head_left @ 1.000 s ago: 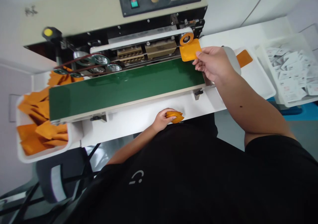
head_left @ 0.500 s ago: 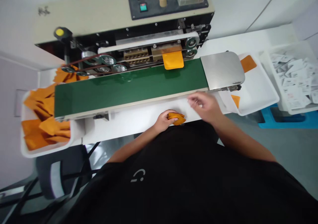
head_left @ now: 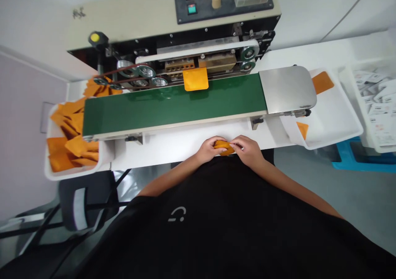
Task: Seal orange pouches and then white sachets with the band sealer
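Note:
My left hand (head_left: 210,150) and my right hand (head_left: 247,150) meet at the white table edge, both gripping a small bunch of orange pouches (head_left: 223,147) that my fingers partly hide. A single flat orange pouch (head_left: 195,79) lies on the green conveyor belt (head_left: 173,104) of a band sealer (head_left: 173,36), its upper edge reaching in toward the heated sealing blocks. Neither hand touches the belt or that pouch.
At left, a white bin (head_left: 52,163) holds several loose orange pouches (head_left: 72,147). A steel plate (head_left: 287,89) ends the belt at right, above a white tray (head_left: 337,124) holding orange pouches (head_left: 321,82). Farther right, a white bin (head_left: 379,114) holds white sachets. A chair (head_left: 83,200) stands below left.
My right hand has left the belt area and joined my left hand on the orange pouches. The pouch on the belt has travelled left, and the view has shifted slightly.

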